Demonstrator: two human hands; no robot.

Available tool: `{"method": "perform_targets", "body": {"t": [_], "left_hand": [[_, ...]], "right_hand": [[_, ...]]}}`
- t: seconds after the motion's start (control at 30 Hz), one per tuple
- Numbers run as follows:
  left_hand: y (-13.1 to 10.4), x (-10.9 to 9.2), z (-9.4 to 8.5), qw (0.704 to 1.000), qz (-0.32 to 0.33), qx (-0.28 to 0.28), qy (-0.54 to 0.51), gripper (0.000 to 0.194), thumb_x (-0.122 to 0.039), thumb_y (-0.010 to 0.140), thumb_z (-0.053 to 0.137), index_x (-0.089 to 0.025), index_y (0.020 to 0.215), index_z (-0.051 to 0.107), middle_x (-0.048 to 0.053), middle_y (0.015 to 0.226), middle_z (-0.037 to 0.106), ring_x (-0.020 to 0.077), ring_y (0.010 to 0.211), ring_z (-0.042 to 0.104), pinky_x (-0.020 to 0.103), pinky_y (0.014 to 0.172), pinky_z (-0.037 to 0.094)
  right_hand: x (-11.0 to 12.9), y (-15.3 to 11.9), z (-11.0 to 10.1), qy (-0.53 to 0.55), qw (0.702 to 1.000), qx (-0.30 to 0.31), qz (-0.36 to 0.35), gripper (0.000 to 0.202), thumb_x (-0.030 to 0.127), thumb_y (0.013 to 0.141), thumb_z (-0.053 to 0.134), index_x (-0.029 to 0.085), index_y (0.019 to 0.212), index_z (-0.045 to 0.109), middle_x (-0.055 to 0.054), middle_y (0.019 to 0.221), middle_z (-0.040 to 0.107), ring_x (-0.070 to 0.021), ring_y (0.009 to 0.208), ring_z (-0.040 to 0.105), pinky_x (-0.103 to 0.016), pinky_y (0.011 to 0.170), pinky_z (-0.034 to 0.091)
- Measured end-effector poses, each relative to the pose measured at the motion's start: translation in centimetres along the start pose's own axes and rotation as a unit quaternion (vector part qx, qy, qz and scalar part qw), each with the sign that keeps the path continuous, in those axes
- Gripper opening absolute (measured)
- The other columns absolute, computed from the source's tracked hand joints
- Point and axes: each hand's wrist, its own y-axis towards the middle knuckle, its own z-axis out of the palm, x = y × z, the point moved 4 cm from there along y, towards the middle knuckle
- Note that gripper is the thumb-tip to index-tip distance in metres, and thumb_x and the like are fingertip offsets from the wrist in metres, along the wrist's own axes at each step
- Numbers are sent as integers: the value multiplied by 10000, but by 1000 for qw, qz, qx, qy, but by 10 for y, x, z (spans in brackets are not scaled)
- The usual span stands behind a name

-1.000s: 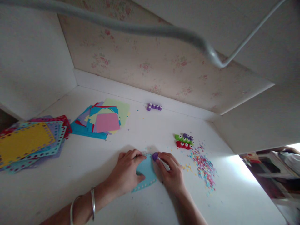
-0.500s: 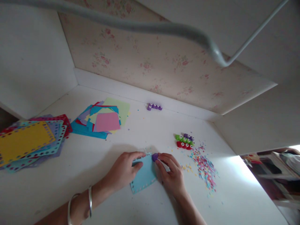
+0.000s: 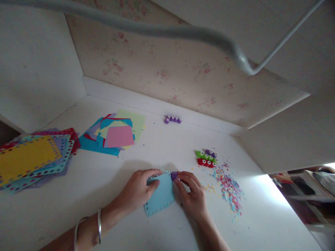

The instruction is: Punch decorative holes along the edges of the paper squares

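A light blue paper card [image 3: 161, 196] with small punched holes along its edges lies in front of me. My left hand [image 3: 140, 188] holds it by its upper left side, thumb on top and fingers along the far edge. At the card's upper right corner sits a small purple craft punch [image 3: 174, 175]. The thumb and fingers of my right hand [image 3: 193, 194] pinch this punch from the right. Its far side and underside are hidden from me.
Red, green and purple punches [image 3: 206, 158] stand right of centre, beside scattered paper confetti [image 3: 230, 190]. More purple punches [image 3: 173, 119] line the back edge. Plain paper pieces [image 3: 120, 136] and a pile of hole-edged cards [image 3: 31, 157] lie left. A white cable [image 3: 157, 29] crosses overhead.
The purple punch and my right fingers have shifted very slightly right at the card's corner. The card has turned a touch, its near left corner moving left. My left hand keeps its hold.
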Motion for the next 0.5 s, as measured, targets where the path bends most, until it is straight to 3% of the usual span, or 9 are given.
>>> {"method": "perform_targets", "body": {"t": [0.5], "left_hand": [[0,3,3,1000,10,8,-2,298,-230,852,579,-207,1119,710,39,1157,736,213,1105,670,385,1015,497]], "right_hand": [[6,4,-2,-6,999,8,-37,151,145,897,626,225,1005,694,-71,1039,681,-187,965,661,-334,813,582]]}}
